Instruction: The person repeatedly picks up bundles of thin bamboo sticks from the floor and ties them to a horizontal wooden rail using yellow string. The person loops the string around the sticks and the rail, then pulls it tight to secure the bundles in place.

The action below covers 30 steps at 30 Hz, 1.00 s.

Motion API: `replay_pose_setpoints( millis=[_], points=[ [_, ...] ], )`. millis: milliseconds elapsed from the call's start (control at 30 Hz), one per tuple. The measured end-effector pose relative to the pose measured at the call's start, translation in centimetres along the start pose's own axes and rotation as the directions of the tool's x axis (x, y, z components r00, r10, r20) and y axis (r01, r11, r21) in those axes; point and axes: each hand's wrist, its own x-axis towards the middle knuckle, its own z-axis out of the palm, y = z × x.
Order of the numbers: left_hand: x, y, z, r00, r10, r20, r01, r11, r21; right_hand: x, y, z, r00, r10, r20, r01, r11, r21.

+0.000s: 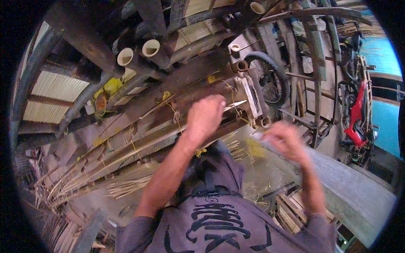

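While my curled left hand [206, 117] sits beside the pale, pointed wooden strip [238, 103] at the brown timber rack [195, 86], my blurred right hand [284, 138] hangs apart; can't tell either grip. Likely arranging strips; next probably needs that tip steadied.

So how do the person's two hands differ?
The left hand looks fairly sharp; the right hand is more blurred. In the picture, the left hand is left of the pale wooden bar, the right hand lower and to its right. Both are bare.
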Motion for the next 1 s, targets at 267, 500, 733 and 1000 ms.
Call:
replay_pose_setpoints(
  millis=[267, 500, 733, 1000],
  points=[
    [-1.2, 0.9, 6.1, 0.947, -0.042, -0.319, 0.081, 0.991, 0.11, 21.3, -8.9, -3.4, 0.742, -0.617, 0.262, 0.651, 0.756, -0.062],
    [-0.8, 0.1, 6.9, 0.952, -0.002, -0.306, 0.071, 0.974, 0.216, 19.2, -1.7, 3.3, 0.962, -0.263, -0.068, 0.249, 0.753, 0.61],
    [1.2, 2.8, 4.4, 0.953, -0.268, -0.143, 0.062, 0.633, -0.772, 5.0, 3.9, 14.6, 0.891, -0.322, 0.319, 0.36, 0.931, -0.066],
    [14.2, -5.7, 3.5, 0.874, -0.479, 0.084, 0.366, 0.533, -0.763, 4.6, 3.7, 14.8, 0.888, -0.374, 0.267, 0.424, 0.892, -0.16]
  ],
)
